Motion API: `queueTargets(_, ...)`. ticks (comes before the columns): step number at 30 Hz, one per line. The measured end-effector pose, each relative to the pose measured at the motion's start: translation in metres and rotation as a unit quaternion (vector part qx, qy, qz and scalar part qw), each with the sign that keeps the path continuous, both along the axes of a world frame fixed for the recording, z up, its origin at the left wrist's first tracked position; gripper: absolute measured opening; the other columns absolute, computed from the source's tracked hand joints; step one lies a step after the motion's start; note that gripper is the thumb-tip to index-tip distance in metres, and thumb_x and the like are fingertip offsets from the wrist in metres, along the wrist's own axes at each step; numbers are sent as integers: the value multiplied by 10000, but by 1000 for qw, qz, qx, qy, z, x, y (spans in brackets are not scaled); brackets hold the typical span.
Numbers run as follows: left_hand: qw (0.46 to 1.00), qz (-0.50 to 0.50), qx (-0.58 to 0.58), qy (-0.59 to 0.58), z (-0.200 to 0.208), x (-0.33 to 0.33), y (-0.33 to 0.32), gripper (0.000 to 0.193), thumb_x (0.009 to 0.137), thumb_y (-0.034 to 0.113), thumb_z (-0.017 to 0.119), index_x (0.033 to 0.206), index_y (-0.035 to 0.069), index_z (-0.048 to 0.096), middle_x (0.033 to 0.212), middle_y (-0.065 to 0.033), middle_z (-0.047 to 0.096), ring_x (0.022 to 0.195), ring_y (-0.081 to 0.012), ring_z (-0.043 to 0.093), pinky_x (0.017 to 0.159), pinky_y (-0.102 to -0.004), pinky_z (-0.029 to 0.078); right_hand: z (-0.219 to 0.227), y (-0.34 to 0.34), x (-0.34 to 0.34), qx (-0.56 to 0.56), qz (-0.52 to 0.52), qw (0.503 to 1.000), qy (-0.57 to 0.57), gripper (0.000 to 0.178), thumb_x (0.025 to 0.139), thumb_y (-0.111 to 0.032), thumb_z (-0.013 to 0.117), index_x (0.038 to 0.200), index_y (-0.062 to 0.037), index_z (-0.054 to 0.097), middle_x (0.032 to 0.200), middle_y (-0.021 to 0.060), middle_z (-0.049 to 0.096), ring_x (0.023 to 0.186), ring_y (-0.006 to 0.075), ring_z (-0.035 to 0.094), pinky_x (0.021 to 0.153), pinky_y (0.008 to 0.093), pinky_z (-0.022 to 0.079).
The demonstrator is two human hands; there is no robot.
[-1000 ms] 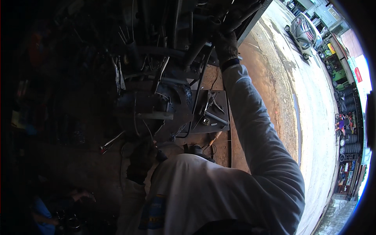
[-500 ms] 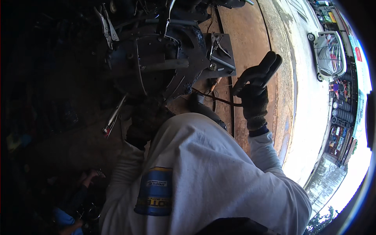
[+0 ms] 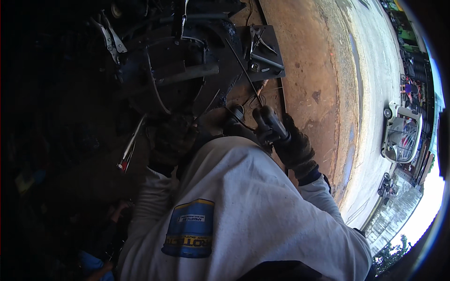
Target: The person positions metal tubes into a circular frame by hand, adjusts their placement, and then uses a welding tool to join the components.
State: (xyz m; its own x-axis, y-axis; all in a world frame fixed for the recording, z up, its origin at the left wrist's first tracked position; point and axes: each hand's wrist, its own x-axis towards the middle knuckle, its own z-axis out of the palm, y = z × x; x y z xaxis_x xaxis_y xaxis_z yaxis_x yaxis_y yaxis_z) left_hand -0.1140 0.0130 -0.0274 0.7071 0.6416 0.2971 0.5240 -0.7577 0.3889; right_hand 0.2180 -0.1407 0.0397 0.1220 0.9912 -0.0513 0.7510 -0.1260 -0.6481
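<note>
My right hand (image 3: 294,144), in a dark glove, is closed beside my knee, its grey-black fingers bent. A thin dark rod (image 3: 244,71) slants up and left from these fingers, across the edge of a dark steel workpiece (image 3: 225,70) with curved bars. My left hand (image 3: 171,140), also gloved, rests in deep shadow at the near side of the workpiece; its fingers cannot be made out. Left of it lies a long silver tool (image 3: 133,140) with a red end. Locking pliers (image 3: 110,40) sit at the workpiece's upper left.
Pliers (image 3: 258,44) and a short pipe (image 3: 267,64) lie on a flat plate at the right. A copper-coloured piece (image 3: 261,86) and cables are below it. Brown ground (image 3: 314,70) stretches right toward a white vehicle (image 3: 403,133). Another person's arm (image 3: 98,269) shows at lower left.
My right hand has come down and left, its outstretched fingers now bent. The thin rod now points up over the workpiece's edge. The view has shifted; my left hand stays low.
</note>
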Motion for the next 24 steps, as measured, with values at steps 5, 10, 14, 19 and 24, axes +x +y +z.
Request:
queueTargets(5,998,-55,16,-5,-2,-5,4,265,954,204,657,1125,5,695,1068,-170,707,1031,-340,673,903,-448,547,20,-13,-36,-34,-29,996,-82,1011,788,-375,863,1575,-86,299,838,135,715,764,346,726,616,412,557)
queueTargets(10,996,-84,40,-3,-9,-8,7,240,961,240,643,1125,74,702,1115,-113,711,1029,-294,680,885,-455,552,12,-18,-55,-18,-25,994,-108,1014,791,-392,857,1583,-105,293,776,138,689,688,362,709,578,439,540)
queueTargets(14,997,-71,-15,-35,4,-9,7,234,991,234,622,1136,66,697,1157,-112,697,1069,-291,668,918,-456,541,10,-10,-71,-19,-30,996,-86,993,800,-386,846,1577,-100,298,780,139,691,691,360,711,581,439,542)
queueTargets(19,994,-95,47,-14,-1,-18,7,238,1003,254,621,1157,87,693,1217,-101,673,1116,-280,643,945,-447,530,12,-1,-81,-28,-39,996,-73,966,813,-379,833,1569,-93,304,785,141,695,694,358,714,584,439,545)
queueTargets(24,994,-97,38,-18,-8,-19,6,242,1004,265,621,1169,101,690,1205,-82,666,1104,-264,641,932,-437,533,15,-1,-86,-36,-47,996,-72,940,825,-372,820,1561,-87,310,789,143,698,697,356,716,587,439,548)
